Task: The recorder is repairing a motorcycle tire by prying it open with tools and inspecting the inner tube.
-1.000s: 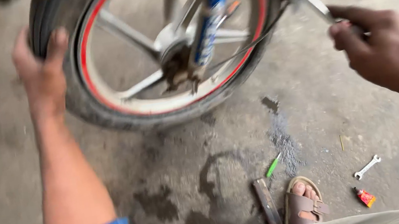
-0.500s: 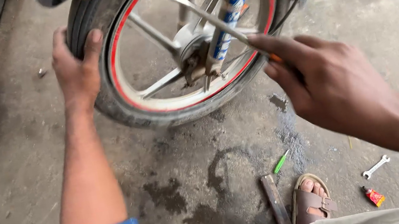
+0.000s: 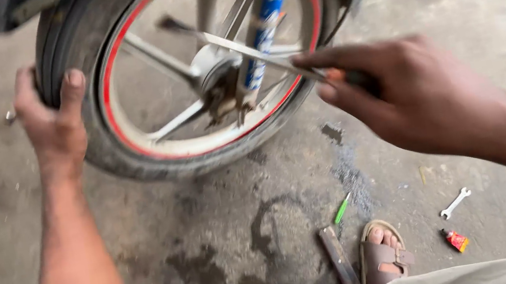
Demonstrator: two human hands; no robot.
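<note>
The motorcycle wheel [image 3: 188,84] fills the upper middle of the frame, standing on the stained concrete floor [image 3: 150,262]. The left hand [image 3: 55,124] at the upper left is wrapped around the black tyre [image 3: 73,69], steadying it. The right hand [image 3: 416,94] at centre right pinches a long screwdriver [image 3: 252,53] whose shaft reaches in toward the hub. It looks like prying or probing at the hub; the next move needs the tip seated firmly. A small spanner [image 3: 456,202] lies at the lower right.

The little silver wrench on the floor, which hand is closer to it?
Right. The right hand hovers up above the wrench, holding a long tool; the left hand grips the tyre, far across.
</note>
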